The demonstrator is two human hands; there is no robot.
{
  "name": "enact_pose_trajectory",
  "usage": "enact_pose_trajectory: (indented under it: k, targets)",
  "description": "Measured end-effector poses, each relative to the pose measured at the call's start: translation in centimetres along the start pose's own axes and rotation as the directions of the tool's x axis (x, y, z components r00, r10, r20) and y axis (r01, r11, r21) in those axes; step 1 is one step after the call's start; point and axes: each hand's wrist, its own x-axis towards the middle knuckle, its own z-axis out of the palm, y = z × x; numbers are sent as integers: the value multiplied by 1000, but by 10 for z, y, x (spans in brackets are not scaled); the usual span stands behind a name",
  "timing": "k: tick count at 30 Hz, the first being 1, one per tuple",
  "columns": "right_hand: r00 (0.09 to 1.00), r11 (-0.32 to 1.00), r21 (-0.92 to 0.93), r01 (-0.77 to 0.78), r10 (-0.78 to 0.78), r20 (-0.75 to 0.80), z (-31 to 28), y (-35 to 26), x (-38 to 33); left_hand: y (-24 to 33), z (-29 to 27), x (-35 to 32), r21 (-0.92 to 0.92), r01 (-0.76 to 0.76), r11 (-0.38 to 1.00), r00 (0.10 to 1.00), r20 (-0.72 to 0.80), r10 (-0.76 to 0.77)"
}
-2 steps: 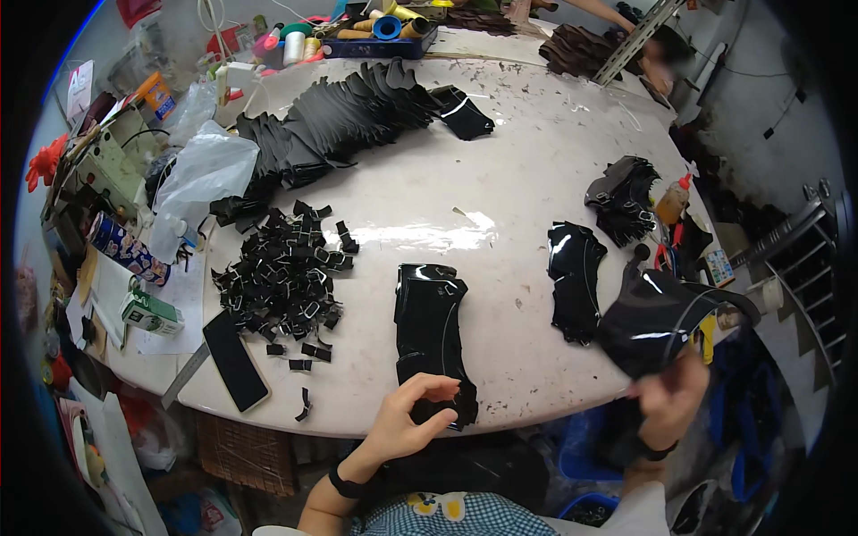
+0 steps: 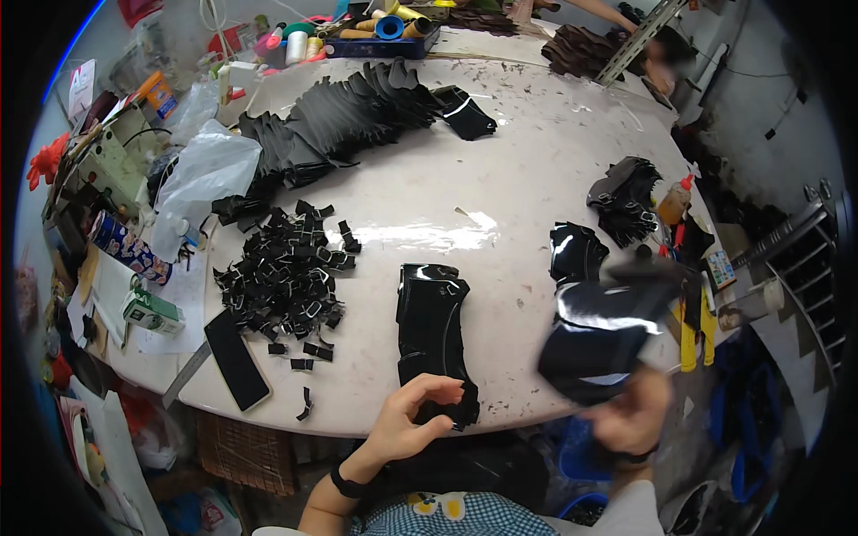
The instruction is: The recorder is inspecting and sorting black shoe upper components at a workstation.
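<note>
A glossy black cut piece of patent-leather-like material (image 2: 594, 335) is raised off the table's right front side, blurred by motion. My right hand (image 2: 633, 413) is closed on its lower edge. My left hand (image 2: 418, 413) lies by the near end of a stack of similar black pieces (image 2: 431, 330), thumb and fingers curved apart with nothing between them. Whether its fingertips touch the stack I cannot tell. Another group of black pieces (image 2: 576, 250) is partly covered by the raised one.
A heap of short black buckled straps (image 2: 281, 272) sits left of the stack, with a phone (image 2: 237, 362) in front. Grey-black pieces (image 2: 335, 121) fan out behind. More black pieces (image 2: 626, 198), a glue bottle (image 2: 675, 198) and yellow-handled tool (image 2: 689, 335) stand at right.
My right hand has swung left with the black piece, uncovering the yellow handles. The piece now overlaps the group beside it. My left hand stays nearly still.
</note>
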Motion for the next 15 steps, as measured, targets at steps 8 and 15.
enact_pose_trajectory:
  k: [8, 15]
  targets:
    - [911, 944, 183, -276, 196, 364, 119, 39, 1, 11, -16, -13, 11, 174, 985, 968, -184, -169]
    - [974, 979, 56, -197, 188, 130, 138, 60, -9, -4, 8, -3, 502, -103, 859, 905, -310, 290]
